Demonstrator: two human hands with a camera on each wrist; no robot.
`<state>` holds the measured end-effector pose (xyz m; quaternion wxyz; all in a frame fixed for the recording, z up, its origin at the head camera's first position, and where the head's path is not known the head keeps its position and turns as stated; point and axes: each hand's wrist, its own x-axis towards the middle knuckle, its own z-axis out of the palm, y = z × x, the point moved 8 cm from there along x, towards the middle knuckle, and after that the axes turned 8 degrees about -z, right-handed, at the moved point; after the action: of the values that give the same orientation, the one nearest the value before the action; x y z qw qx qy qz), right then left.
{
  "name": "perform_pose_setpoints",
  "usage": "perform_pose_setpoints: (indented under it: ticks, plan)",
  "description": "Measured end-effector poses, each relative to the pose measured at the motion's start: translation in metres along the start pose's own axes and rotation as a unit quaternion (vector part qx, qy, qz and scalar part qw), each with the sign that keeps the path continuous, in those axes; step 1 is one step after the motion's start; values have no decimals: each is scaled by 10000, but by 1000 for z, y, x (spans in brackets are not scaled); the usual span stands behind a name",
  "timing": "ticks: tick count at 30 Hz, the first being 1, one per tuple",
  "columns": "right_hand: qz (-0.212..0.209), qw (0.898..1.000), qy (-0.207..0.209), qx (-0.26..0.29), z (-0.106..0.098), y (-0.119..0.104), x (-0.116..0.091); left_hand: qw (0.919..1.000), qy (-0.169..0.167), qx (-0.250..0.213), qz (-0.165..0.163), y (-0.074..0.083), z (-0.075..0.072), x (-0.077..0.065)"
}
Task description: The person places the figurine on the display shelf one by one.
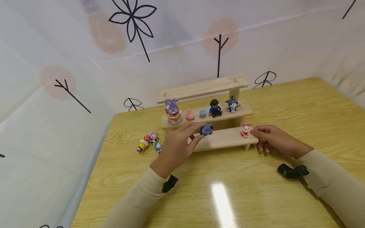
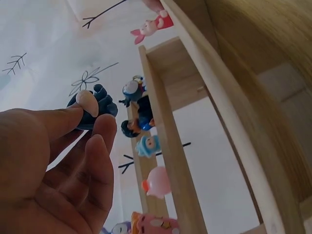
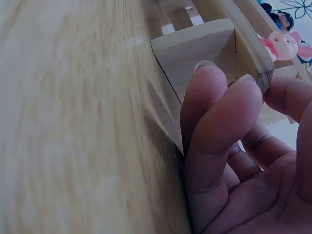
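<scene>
Dark blue figurine (image 1: 206, 129): located near the center of the head view, above the lower shelf (image 1: 225, 138). I pinch it between thumb and fingers of my left hand (image 1: 178, 142). My right hand (image 1: 271, 141), right of center, fingers bent, is at the shelf's end, just beside a pink figurine (image 1: 245, 131); whether it grips anything, I cannot tell.
</scene>
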<state>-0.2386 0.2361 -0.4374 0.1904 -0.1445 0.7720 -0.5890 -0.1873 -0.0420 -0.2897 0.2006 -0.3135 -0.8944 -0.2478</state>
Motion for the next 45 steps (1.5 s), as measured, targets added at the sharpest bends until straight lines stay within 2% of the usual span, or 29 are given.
perform_pose_setpoints:
  ticks: [14, 18, 22, 26, 35, 45]
  plan:
    - [11, 10000, 48, -71, 0, 0, -1, 9983, -543, 92, -201, 10, 44, 16]
    - [38, 9999, 58, -105, 1, 0, 0, 9973, -642, 288, -220, 14, 56, 22]
    - [45, 9999, 74, -122, 1, -1, 0, 9935, -905, 615, -323, 16, 68, 25]
    - [54, 9998, 97, -135, 2, 0, 1, 9902, -1121, 716, -413, 14, 81, 25]
    - [51, 9998, 144, -128, 1, 1, 1, 9882, -1284, 658, -516, 16, 97, 29]
    - [23, 9998, 95, -168, 0, -1, -1, 9880, -1246, 728, -553, 22, 104, 34]
